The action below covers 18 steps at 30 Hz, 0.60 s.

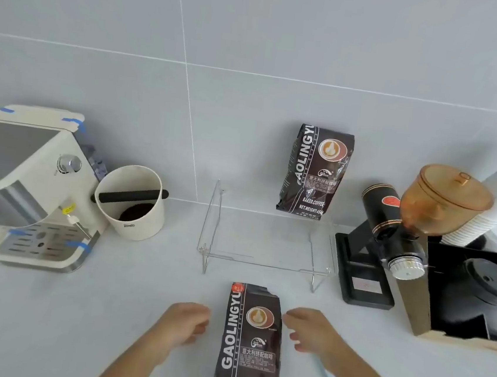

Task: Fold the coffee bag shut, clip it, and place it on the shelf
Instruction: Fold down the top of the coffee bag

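Coffee bag not yet folded, clipped or shelved.
Our left hand (187, 324), fingers loosely curled and empty, flanks the upright coffee bag (250, 345) on the table (73, 323); our right hand (310, 330), open, nearly touches it; no clip visible; the clear shelf (265, 245) waits behind.

One head-worn wide-angle view looked forward and steeply down from close above the hands (244, 329), facing the bench (105, 311) and tiled wall (257, 35) beyond them.

Two coffee bags (251, 342) (315, 170), two hands (185, 323) (310, 330), one shelf (264, 263), one grinder (389, 234), one espresso machine (27, 183), one knock box (130, 202).
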Each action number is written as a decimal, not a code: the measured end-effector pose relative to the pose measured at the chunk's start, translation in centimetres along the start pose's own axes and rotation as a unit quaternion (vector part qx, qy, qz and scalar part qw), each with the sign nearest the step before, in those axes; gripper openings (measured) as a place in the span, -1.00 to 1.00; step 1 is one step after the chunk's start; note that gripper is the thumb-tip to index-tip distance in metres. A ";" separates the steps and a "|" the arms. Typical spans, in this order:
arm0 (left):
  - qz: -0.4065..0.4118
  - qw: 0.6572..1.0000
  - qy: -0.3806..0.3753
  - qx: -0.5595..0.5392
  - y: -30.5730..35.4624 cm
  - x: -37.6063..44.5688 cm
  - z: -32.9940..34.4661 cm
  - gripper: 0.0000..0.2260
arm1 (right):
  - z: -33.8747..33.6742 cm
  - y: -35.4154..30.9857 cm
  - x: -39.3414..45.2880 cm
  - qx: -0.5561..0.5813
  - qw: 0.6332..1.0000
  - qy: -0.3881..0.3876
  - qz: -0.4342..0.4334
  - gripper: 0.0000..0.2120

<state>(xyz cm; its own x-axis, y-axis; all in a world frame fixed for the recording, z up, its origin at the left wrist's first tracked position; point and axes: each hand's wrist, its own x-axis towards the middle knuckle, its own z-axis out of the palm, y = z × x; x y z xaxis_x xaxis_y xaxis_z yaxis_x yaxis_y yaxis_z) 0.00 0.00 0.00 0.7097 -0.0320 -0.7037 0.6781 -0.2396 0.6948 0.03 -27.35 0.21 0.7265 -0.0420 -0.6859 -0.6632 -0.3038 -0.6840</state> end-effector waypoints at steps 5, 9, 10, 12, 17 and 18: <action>-0.005 0.999 -0.049 -0.014 0.0 1.0 2.5 -0.83 | 1.4 1.4 -0.4 -0.010 0.998 -0.031 0.060 -0.78; 0.001 0.999 -0.046 -0.011 0.6 1.4 3.7 -0.81 | 2.2 1.8 -0.4 0.020 0.997 -0.039 0.068 -0.74; 0.001 0.999 -0.040 -0.010 0.6 1.5 4.0 -0.82 | 2.4 1.8 -0.4 0.032 0.996 -0.035 0.069 -0.76; 0.000 0.999 -0.031 -0.019 0.8 1.8 4.4 -0.84 | 3.0 1.7 -0.5 0.061 0.996 -0.020 0.059 -0.83; 0.012 0.999 -0.013 -0.028 1.2 2.4 4.4 -0.86 | 3.9 1.3 -0.9 0.076 0.996 0.033 0.009 -0.81; 0.014 0.999 -0.009 -0.034 1.2 2.2 4.4 -0.86 | 3.9 1.1 -1.1 0.086 0.996 0.036 -0.003 -0.79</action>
<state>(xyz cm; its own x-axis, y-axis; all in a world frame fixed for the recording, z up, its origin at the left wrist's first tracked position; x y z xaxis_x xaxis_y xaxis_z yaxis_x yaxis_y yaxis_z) 1.57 -4.62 -1.36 0.7260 -0.0556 -0.6854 0.6691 -0.1727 0.7228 -2.25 -23.93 -0.79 0.7378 -0.1112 -0.6658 -0.6749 -0.1378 -0.7249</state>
